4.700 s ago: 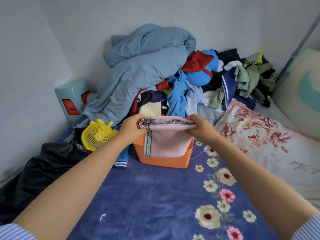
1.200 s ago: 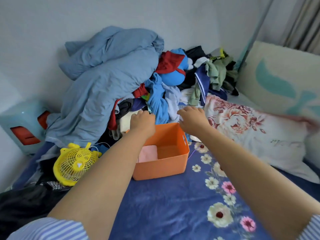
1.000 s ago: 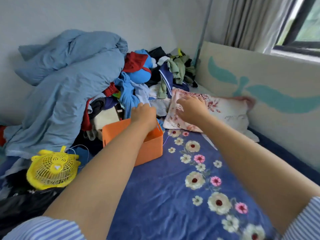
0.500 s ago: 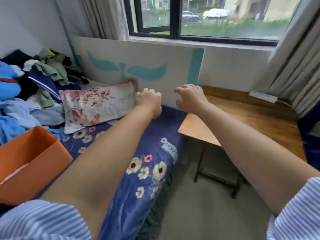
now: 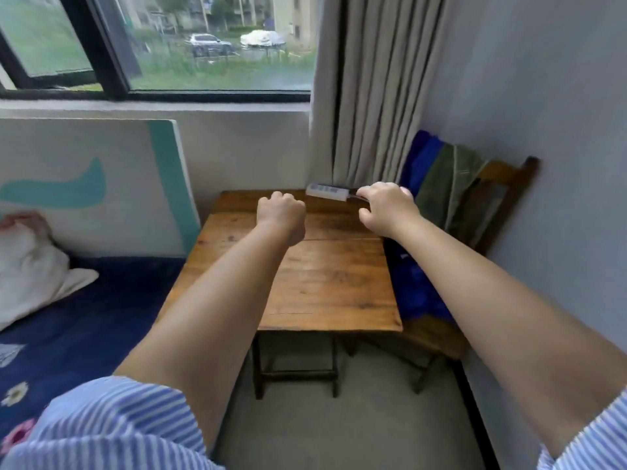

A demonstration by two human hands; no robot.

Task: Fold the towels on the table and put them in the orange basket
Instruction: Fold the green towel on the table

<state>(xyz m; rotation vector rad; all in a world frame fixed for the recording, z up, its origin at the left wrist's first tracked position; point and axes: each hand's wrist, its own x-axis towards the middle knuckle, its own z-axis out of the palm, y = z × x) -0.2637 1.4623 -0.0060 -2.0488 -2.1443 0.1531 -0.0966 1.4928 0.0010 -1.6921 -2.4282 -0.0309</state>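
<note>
Reaching out over the wooden desk, both bare hands carry nothing in the head view: the left hand is curled into a loose fist above the far middle of the desk, while the right hand hangs with its fingers bent and slightly spread over the far right corner, just in front of a white power strip. No towel lies on the desk top itself. The nearest towels, a green towel and a blue towel, hang over the back of the wooden chair right of the desk, their long axes running down the chair back. They lie right of and just beyond the right hand, so that hand looks better placed to take one. The orange basket is out of view.
</note>
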